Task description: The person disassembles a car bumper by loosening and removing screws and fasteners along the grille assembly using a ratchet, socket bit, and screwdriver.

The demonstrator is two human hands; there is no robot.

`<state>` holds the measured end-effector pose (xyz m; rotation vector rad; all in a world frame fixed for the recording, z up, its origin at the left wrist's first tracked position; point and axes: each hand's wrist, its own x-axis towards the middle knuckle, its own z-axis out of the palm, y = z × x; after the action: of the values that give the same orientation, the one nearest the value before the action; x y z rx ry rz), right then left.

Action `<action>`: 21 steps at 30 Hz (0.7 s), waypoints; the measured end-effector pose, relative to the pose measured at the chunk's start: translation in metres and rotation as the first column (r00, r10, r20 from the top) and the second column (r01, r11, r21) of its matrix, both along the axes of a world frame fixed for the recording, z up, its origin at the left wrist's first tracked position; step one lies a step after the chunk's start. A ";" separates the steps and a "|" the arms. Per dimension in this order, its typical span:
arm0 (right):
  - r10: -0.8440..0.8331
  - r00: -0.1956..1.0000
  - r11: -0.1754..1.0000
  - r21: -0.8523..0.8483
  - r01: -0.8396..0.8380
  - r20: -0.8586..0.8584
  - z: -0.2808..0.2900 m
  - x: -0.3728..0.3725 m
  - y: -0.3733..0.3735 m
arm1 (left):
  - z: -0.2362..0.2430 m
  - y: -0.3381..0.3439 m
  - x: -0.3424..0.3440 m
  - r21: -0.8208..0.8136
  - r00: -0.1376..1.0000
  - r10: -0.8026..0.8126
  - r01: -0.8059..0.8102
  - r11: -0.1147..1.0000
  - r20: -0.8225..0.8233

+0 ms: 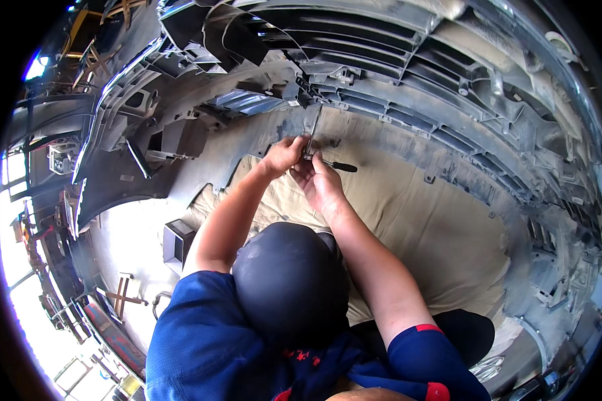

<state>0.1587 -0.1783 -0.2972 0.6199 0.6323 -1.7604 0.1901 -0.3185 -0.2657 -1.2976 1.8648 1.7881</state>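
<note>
My left hand (286,155) is closed around the middle of a ratchet-like tool, where a slim metal rod (314,123) rises toward the dusty grey car bumper (408,144). Just right of it, my right hand (322,186) curls at the same spot, its thumb raised and its fingers bent by the tool. A black handle (343,166) sticks out to the right past the thumb. My fingers hide the part where rod and handle meet. The rod's far tip is near the bumper's inner edge; whether it touches a fastener I cannot tell.
The bumper curves around me with grille slats (354,40) and brackets at the far side. Beige cloth (441,234) lies beneath it. My dark-clad knee (291,281) rises close below my hands. A grey open box (178,242) sits at left, near a brown stool (122,294).
</note>
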 end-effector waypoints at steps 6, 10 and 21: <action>0.200 0.979 0.970 0.146 -0.192 -0.038 0.007 -0.015 0.006 | -0.038 0.004 0.033 0.126 0.961 0.030 0.005 0.992 -0.274; 0.403 0.915 0.903 0.181 -0.390 -0.035 0.002 -0.039 0.008 | -0.053 0.017 0.029 0.118 0.952 0.094 -0.062 0.991 -0.292; 0.900 -0.021 0.415 0.869 -0.268 -0.436 0.039 -0.115 -0.069 | -0.062 0.049 0.016 0.272 0.749 0.477 -0.392 0.879 -0.461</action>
<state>0.0440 -0.2473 -0.2578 -0.5008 1.9790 -0.7075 0.2058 -0.2695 -0.3279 -1.3721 1.6775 2.7074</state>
